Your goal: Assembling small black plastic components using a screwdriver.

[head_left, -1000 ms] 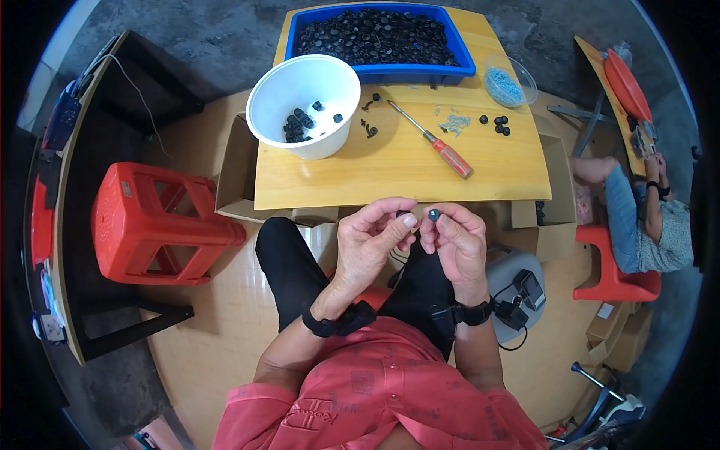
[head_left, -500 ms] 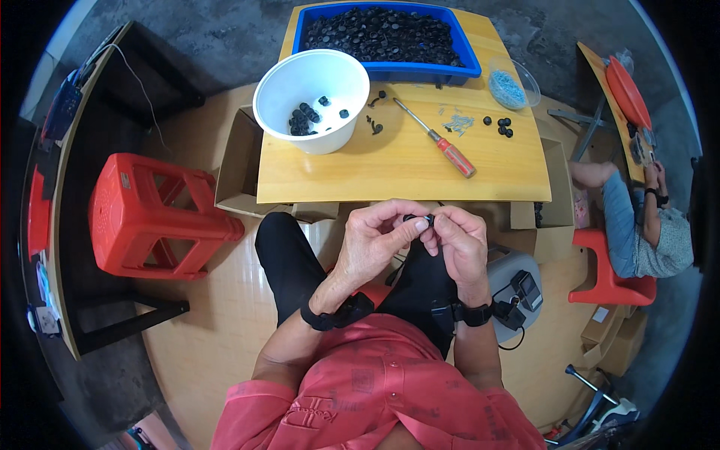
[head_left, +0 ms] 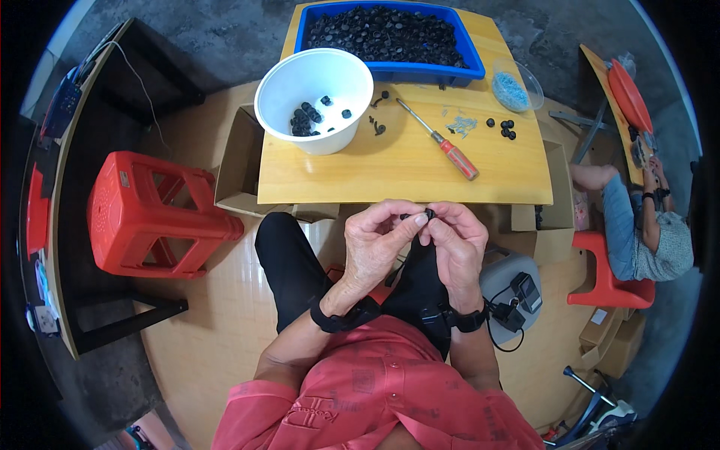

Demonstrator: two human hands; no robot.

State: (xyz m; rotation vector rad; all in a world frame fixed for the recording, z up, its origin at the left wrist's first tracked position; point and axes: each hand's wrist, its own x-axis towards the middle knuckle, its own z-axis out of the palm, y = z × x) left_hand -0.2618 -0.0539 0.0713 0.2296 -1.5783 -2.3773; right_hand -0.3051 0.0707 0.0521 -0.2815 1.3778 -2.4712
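Observation:
Just in front of the table's near edge, both hands meet over my lap. The fingertips of my left hand (head_left: 375, 238) pinch a small black plastic part (head_left: 430, 214), with another bit of black showing between the thumb and finger. My right hand (head_left: 457, 240) closes its thumb and fingers on the same part from the other side. The fingers hide most of its shape. On the yellow table (head_left: 375, 176) lies a screwdriver (head_left: 456, 159) with a red handle. Left of it stands a white bowl (head_left: 352, 90) with several small black knobs inside.
A blue tray (head_left: 480, 71) heaped with black parts stands at the far edge. To its right is a clear tub (head_left: 511, 91) of small bluish pieces. Loose screws (head_left: 463, 126) and black knobs (head_left: 507, 129) lie nearby. A red stool (head_left: 142, 217) stands left; another person (head_left: 660, 232) sits right.
My right hand has turned slightly, and its fingers have shifted on the black part, which now shows more upright between the fingertips. My left hand stays nearly in place.

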